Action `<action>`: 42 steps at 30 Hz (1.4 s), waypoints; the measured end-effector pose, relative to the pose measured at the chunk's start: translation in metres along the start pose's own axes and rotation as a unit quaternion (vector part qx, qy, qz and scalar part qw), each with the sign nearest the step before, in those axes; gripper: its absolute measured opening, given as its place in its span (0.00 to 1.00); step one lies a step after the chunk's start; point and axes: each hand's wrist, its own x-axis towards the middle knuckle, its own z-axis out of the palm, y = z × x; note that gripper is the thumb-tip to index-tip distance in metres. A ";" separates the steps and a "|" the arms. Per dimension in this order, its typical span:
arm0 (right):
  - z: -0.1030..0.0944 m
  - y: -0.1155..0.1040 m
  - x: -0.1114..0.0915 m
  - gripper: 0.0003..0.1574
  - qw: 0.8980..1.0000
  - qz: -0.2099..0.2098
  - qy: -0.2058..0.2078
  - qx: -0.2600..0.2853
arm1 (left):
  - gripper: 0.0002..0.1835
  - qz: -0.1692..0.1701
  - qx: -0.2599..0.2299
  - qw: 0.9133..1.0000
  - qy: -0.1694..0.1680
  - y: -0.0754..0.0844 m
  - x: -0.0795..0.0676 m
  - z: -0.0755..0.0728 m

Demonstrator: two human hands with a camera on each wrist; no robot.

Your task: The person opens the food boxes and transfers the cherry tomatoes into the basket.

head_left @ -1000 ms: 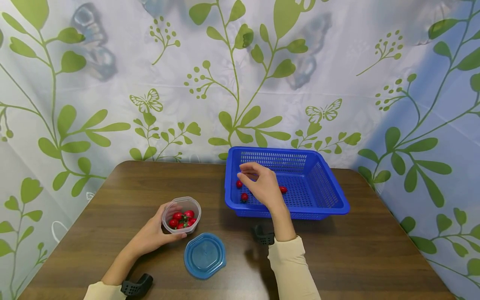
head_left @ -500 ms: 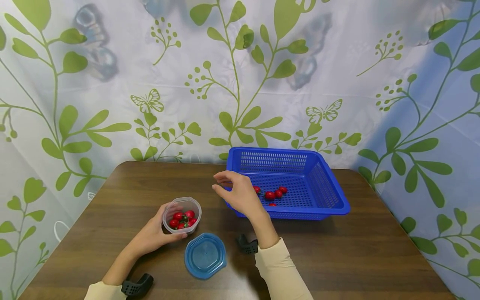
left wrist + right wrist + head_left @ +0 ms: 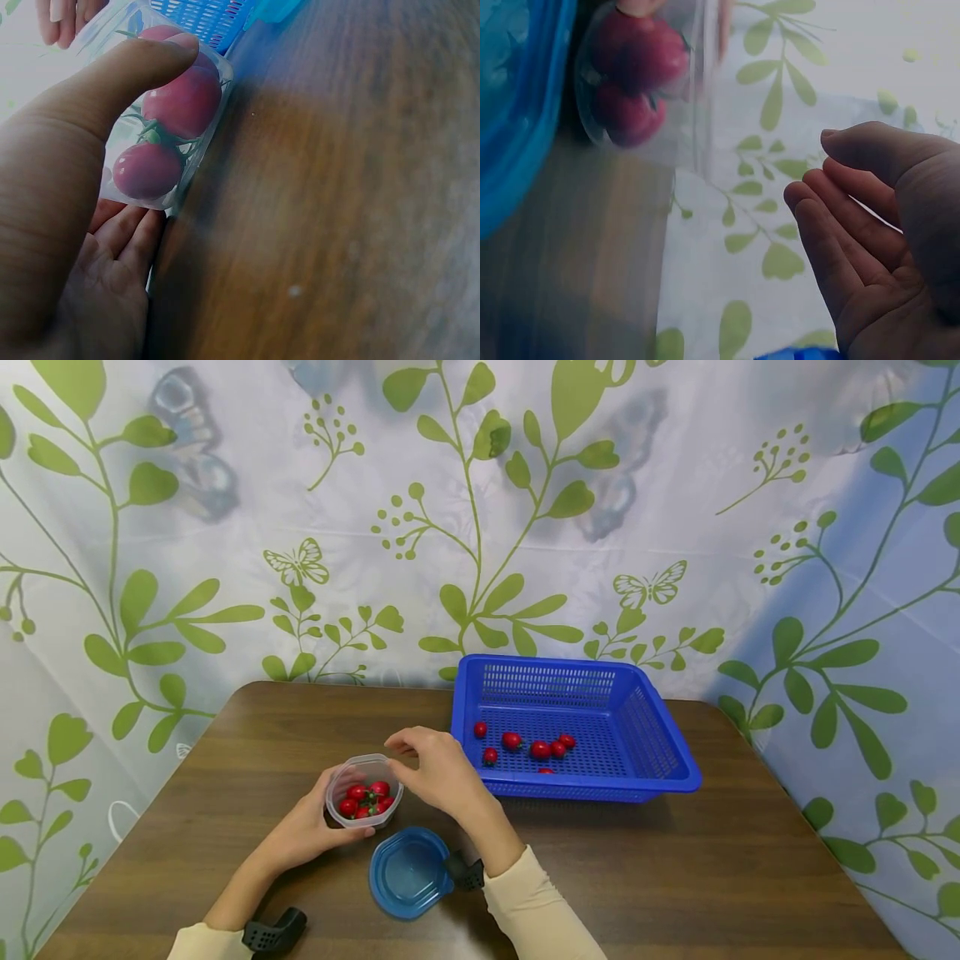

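My left hand (image 3: pixel 311 827) grips a clear plastic container (image 3: pixel 382 766) around its left side, thumb along the near wall. Inside lie several red cherry tomatoes (image 3: pixel 182 103) with green stems. My right hand (image 3: pixel 438 772) hovers at the container's right rim, fingers gently bent. In the right wrist view, thumb (image 3: pixel 862 146) and fingertips stand apart with nothing visible between them. A blue round lid (image 3: pixel 408 872) lies flat in front of the container, partly behind the right wrist's black camera strap. More cherry tomatoes (image 3: pixel 512 741) are scattered in a blue plastic basket (image 3: pixel 585 785).
The blue basket stands at the back of the wooden table (image 3: pixel 675 877), right of the container. A white curtain (image 3: pixel 480 527) printed with green leaves hangs behind the table. Black wrist camera mounts (image 3: pixel 273 931) sit on both forearms.
My right hand has moved left and down from above the basket to the container's rim, uncovering the tomatoes in the basket. The left hand and container have stayed put.
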 end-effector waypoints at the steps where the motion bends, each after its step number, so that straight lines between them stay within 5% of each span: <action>1: 0.003 -0.002 0.000 0.16 1.000 -0.004 -0.004 -0.002 | 0.53 -0.003 0.004 1.000 -0.001 0.000 0.000 0.000; 8: 0.022 -0.009 0.001 0.16 0.999 -0.024 -0.035 -0.015 | 0.54 -0.034 -0.002 0.999 -0.010 0.003 -0.002 -0.003; 20: 0.049 -0.009 0.003 0.13 0.997 -0.015 -0.051 -0.050 | 0.53 -0.023 -0.018 0.999 -0.013 0.001 -0.002 -0.002; 42: 0.064 -0.008 0.008 0.09 0.994 -0.010 -0.033 -0.104 | 0.54 -0.034 -0.011 0.999 -0.010 0.001 -0.001 -0.003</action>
